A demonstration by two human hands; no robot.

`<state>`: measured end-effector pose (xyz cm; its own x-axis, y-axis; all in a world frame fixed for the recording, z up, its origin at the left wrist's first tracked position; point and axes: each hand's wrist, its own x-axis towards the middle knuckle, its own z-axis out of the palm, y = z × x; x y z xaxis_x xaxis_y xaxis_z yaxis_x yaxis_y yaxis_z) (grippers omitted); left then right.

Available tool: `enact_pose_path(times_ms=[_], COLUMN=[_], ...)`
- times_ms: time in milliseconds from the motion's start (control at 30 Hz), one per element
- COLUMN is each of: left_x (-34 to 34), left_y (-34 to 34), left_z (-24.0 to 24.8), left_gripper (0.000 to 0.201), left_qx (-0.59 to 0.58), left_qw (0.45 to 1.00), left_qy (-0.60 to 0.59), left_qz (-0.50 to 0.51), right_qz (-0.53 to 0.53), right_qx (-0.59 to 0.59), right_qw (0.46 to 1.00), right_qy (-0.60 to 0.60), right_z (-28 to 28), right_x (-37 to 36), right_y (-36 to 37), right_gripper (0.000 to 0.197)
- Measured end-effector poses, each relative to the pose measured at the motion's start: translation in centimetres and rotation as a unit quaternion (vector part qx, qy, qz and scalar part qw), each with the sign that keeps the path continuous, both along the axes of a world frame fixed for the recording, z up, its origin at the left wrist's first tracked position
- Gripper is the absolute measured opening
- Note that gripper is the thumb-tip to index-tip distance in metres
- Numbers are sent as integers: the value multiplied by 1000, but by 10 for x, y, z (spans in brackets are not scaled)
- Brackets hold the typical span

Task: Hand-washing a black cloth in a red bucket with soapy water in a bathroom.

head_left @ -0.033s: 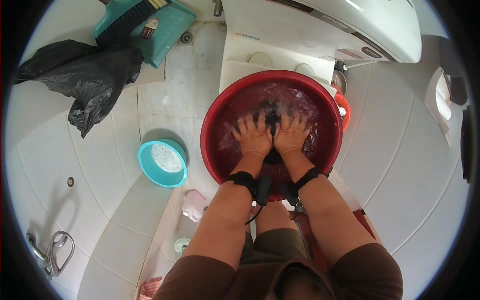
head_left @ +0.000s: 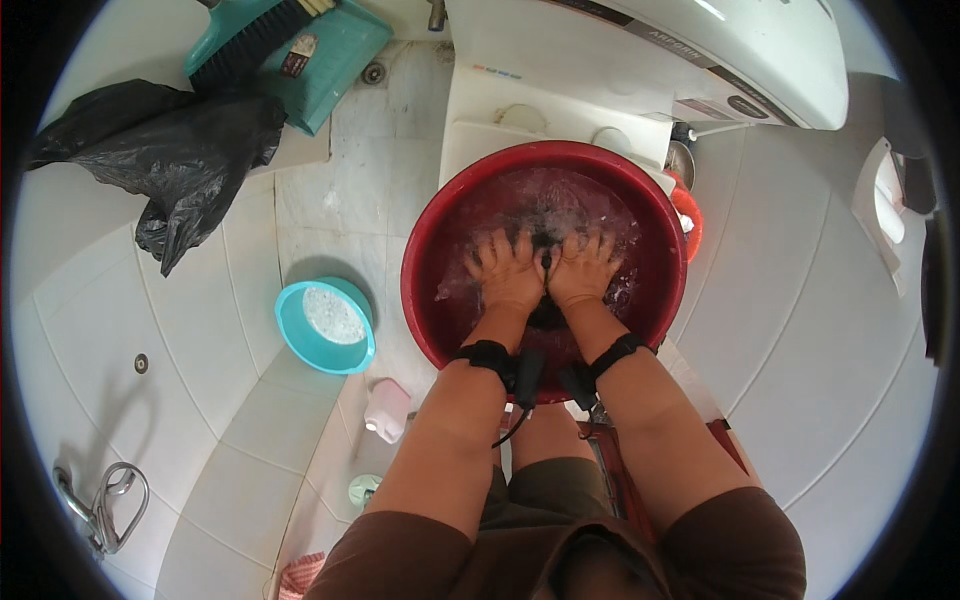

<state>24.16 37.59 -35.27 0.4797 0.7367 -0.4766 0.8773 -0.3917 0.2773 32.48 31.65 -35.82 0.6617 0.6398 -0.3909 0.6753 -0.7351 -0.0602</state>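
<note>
A large dark-red basin [head_left: 424, 290] holds rippling water. In it lies a dark, wet, cloth-like item [head_left: 547, 316], mostly hidden under my hands and the water, so its exact kind does not show. My left hand [head_left: 507, 272] presses down on its left part, palm down with fingers spread. Beside it, my right hand [head_left: 584, 268] does the same on the right, the two thumbs close together. Both hands are partly wet, with fingertips at or under the water. Black straps with small devices circle both forearms.
Left of the basin stands a turquoise bowl [head_left: 288, 318] of sudsy water, with a pink bottle [head_left: 388, 410] below it. A white appliance [head_left: 640, 60] stands behind. A black plastic bag [head_left: 190, 150], teal dustpan [head_left: 335, 70] and brush lie upper left. An orange-red container [head_left: 695, 240] is right.
The ripples and splashes on the water have shifted slightly. My hands stay in nearly the same place.
</note>
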Motion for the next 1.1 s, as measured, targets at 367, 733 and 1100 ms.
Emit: enact_pose_path(times_ms=[367,733,1100], left_x=[45,17,-17], left_y=[66,81,26], left_z=[9,64,49], left_gripper=[36,28,38], left_qx=[-128,-223,-11], left_qw=[992,875,918], left_qy=[8,-392,-394], left_qz=[-1,174,54], right_qz=[-101,-172,33], right_qx=[-33,410,411], right_qw=[993,880,908], right_qy=[42,170,81], right_z=[-10,68,66], right_x=[26,52,15], right_y=[37,22,-10], right_gripper=[35,32,18])
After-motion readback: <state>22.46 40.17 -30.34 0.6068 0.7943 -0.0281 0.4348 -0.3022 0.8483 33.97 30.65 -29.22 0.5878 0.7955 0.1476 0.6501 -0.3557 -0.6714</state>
